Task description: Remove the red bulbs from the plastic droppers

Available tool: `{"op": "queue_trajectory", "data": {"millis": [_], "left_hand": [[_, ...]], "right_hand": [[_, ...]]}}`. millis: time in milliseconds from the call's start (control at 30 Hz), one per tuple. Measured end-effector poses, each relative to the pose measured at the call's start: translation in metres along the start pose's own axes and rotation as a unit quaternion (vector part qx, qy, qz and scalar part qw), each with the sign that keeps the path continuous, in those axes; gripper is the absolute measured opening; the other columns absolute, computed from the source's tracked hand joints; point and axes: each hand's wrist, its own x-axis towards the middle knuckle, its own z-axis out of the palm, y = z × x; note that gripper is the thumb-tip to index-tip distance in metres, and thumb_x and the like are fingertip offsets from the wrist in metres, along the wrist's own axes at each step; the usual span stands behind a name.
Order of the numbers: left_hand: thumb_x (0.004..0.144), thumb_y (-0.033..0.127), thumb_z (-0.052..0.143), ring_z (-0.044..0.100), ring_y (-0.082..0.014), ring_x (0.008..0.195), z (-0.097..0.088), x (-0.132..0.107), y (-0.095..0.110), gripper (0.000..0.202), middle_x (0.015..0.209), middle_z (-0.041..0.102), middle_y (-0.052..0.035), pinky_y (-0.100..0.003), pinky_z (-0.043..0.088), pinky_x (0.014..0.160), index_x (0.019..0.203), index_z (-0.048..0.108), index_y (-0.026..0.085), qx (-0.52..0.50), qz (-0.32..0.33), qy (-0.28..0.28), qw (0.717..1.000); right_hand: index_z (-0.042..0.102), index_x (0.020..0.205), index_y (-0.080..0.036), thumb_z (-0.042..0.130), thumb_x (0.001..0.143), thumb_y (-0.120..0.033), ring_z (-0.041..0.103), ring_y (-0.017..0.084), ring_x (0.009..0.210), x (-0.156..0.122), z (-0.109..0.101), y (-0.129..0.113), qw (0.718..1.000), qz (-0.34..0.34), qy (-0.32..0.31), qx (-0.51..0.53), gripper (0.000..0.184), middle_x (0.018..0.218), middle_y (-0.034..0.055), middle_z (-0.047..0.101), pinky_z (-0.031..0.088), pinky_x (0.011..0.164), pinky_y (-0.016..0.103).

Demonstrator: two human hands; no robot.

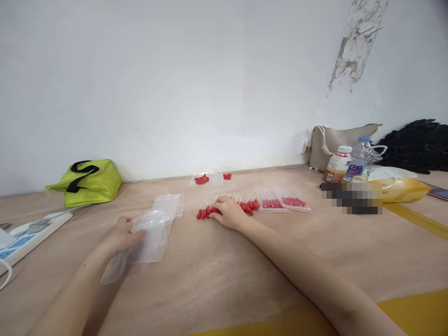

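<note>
Sticks (249,206) lie under and either side of the right hand's (229,211) curled fingers, their grip unclear, while bags (152,238) lie beneath the left hand's (121,234) outstretched thumb, parted from its fingers.

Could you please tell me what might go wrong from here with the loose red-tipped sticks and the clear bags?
The left hand is at overlapping clear bags, so it might drag several at once. The right hand covers part of the row of loose red-tipped sticks; a careless sweep could scatter them. The row also ends close to the filled bags, which could get nudged.
</note>
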Motion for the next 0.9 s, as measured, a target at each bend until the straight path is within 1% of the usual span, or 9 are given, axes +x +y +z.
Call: {"op": "queue_trajectory", "data": {"millis": [100,167,233,300,400,533,633,767,900], "left_hand": [[0.07,0.055,0.049,0.05,-0.0351,0.101,0.001,-0.007,0.016,0.059,0.104,0.056,-0.017,-0.043,0.04,0.08,0.11,0.048,0.012,0.107,0.036,0.055,0.992],[0.075,0.053,0.043,0.049,-0.0301,0.103,0.008,-0.014,0.032,0.05,0.107,0.055,-0.0131,-0.04,0.038,0.086,0.107,0.051,0.015,0.066,0.132,0.071,0.986],[0.076,0.051,0.044,0.051,-0.0245,0.1,0.019,-0.02,0.052,0.044,0.105,0.056,-0.0089,-0.035,0.04,0.086,0.102,0.055,0.017,0.004,0.224,0.054,0.973],[0.076,0.052,0.045,0.05,-0.0235,0.104,0.03,-0.023,0.074,0.044,0.108,0.056,-0.0078,-0.035,0.038,0.089,0.103,0.055,0.019,-0.023,0.316,0.013,0.948],[0.076,0.052,0.047,0.046,-0.0234,0.111,0.042,-0.019,0.103,0.05,0.12,0.051,-0.0078,-0.035,0.036,0.094,0.115,0.051,0.021,-0.042,0.399,-0.067,0.914],[0.072,0.056,0.051,0.038,-0.0252,0.121,0.059,-0.004,0.127,0.069,0.133,0.041,-0.0094,-0.037,0.031,0.099,0.129,0.038,0.019,-0.062,0.384,-0.138,0.911],[0.073,0.058,0.048,0.04,-0.0246,0.12,0.076,0.0,0.132,0.068,0.133,0.042,-0.0091,-0.036,0.032,0.099,0.127,0.041,0.018,-0.095,0.364,-0.154,0.914],[0.078,0.055,0.042,0.045,-0.0221,0.116,0.094,-0.006,0.131,0.055,0.126,0.049,-0.0063,-0.035,0.032,0.1,0.118,0.051,0.018,-0.136,0.358,-0.093,0.919],[0.077,0.053,0.046,0.041,-0.0213,0.12,0.101,-0.009,0.129,0.059,0.13,0.045,-0.0058,-0.034,0.032,0.101,0.126,0.042,0.019,-0.143,0.372,-0.045,0.916]], "right_hand": [[0.061,0.094,-0.018,0.056,0.078,-0.035,0.05,0.017,0.089,-0.013,-0.013,0.005,0.999,0.031,0.022,0.033,0.024,0.092,0.0059,0.057,0.034,0.078,0.031],[0.063,0.089,-0.018,0.054,0.08,-0.032,0.05,0.017,0.087,-0.029,-0.025,0.013,0.999,0.027,0.034,0.021,0.019,0.09,0.006,0.058,0.034,0.078,0.031],[0.063,0.087,-0.018,0.05,0.082,-0.027,0.05,0.017,0.087,-0.048,-0.037,0.025,0.999,0.016,0.051,0.007,0.017,0.088,0.006,0.058,0.034,0.078,0.031],[0.064,0.084,-0.018,0.048,0.082,-0.024,0.05,0.017,0.085,-0.068,-0.048,0.041,0.998,0.019,0.062,-0.004,0.017,0.087,0.0063,0.058,0.034,0.077,0.032],[0.066,0.083,-0.019,0.047,0.082,-0.025,0.052,0.018,0.083,-0.096,-0.061,0.07,0.996,0.055,0.072,-0.024,0.019,0.086,0.0072,0.06,0.035,0.075,0.032],[0.067,0.079,-0.019,0.047,0.08,-0.03,0.054,0.018,0.079,-0.12,-0.067,0.109,0.98,0.138,0.142,-0.018,0.022,0.082,0.0077,0.062,0.039,0.074,0.032],[0.067,0.076,-0.019,0.047,0.079,-0.034,0.056,0.018,0.077,-0.128,-0.072,0.13,0.968,0.196,0.154,-0.021,0.025,0.078,0.0069,0.063,0.041,0.073,0.031],[0.066,0.086,-0.023,0.05,0.073,-0.036,0.056,0.021,0.087,-0.134,-0.083,0.139,0.956,0.258,0.094,-0.101,0.025,0.089,0.0054,0.063,0.039,0.077,0.034],[0.061,0.103,-0.024,0.054,0.065,-0.027,0.053,0.023,0.096,-0.143,-0.091,0.144,0.956,0.266,0.002,-0.121,0.038,0.104,0.0052,0.06,0.039,0.077,0.033]]}}
